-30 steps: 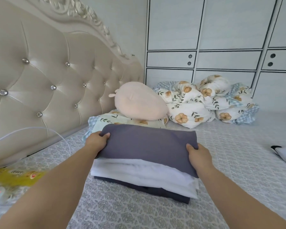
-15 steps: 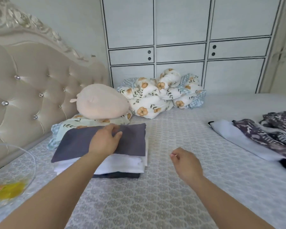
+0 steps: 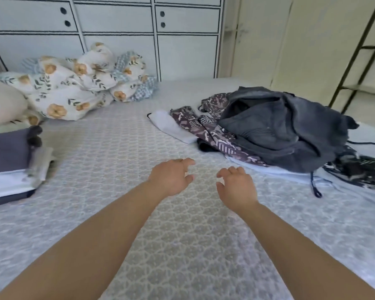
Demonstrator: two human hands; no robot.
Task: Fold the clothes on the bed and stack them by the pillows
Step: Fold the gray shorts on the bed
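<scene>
both hands have left the stack (image 3: 9,161). my left hand (image 3: 171,176) and right hand (image 3: 236,187) hang loose, holding nothing, reaching for the pile (image 3: 279,131) just ahead to fold next.

I count two hands, the left hand (image 3: 171,177) and the right hand (image 3: 236,187); one folded stack (image 3: 9,165) of three layers; one unfolded clothes pile (image 3: 268,131); one floral quilt (image 3: 74,89); one pillow (image 3: 2,105).

Single head-worn view, forward and down, close over the bed (image 3: 182,245).
</scene>
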